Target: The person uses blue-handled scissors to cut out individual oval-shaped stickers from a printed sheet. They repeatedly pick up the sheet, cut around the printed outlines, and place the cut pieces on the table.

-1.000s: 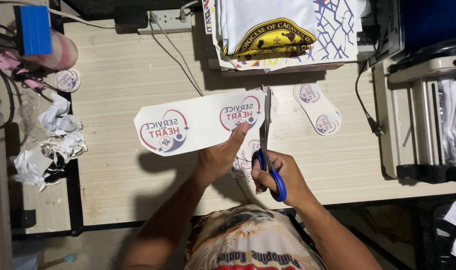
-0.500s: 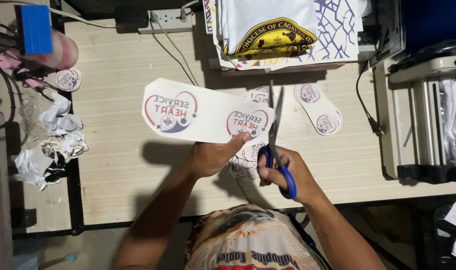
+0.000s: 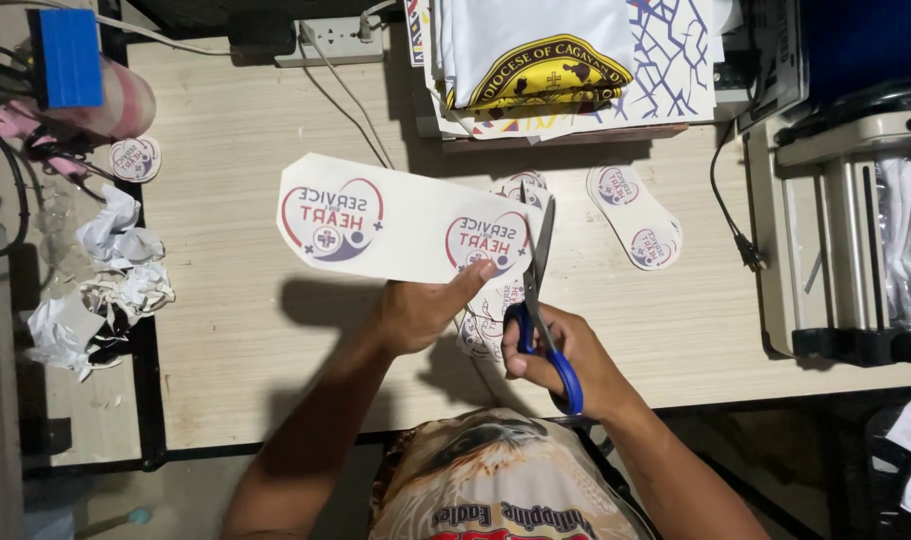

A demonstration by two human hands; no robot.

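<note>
Left hand grips the white printed sheet above the table near its front edge; right hand grasps blue-handled scissors, blades at the sheet's right end.

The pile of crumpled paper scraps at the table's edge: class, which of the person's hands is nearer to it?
Left. The left hand holds the printed paper strip, closer to the crumpled paper scraps. The right hand works the blue-handled scissors, farther away.
</note>
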